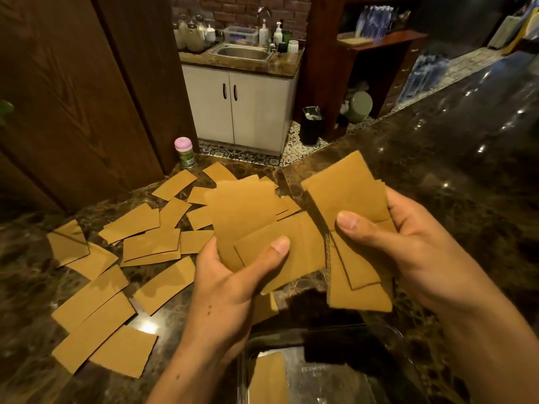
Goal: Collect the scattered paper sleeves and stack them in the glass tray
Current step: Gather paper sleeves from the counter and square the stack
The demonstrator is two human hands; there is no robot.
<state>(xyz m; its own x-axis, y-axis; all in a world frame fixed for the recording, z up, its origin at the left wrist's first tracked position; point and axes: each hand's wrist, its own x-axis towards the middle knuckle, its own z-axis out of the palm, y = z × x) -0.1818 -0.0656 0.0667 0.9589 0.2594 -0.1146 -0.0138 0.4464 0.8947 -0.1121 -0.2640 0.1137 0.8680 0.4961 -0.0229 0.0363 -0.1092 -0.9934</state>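
Note:
My left hand (pixel 233 290) grips a fan of several tan paper sleeves (pixel 248 217), thumb pressed on the front one. My right hand (pixel 408 243) holds another bunch of sleeves (pixel 347 193), thumb on top. Both bunches hover above the dark marble counter (pixel 437 158), touching in the middle. Several more sleeves (pixel 99 295) lie scattered flat on the counter to the left. The glass tray (pixel 388 333) sits at the bottom centre, below my hands, with one sleeve (pixel 269 377) lying inside it.
A small jar with a pink lid (pixel 184 151) stands at the counter's far left edge by a wooden panel. Beyond the counter are a white cabinet with a sink (pixel 242 52), a black bin (pixel 311 125) on the tiled floor, and wooden shelving.

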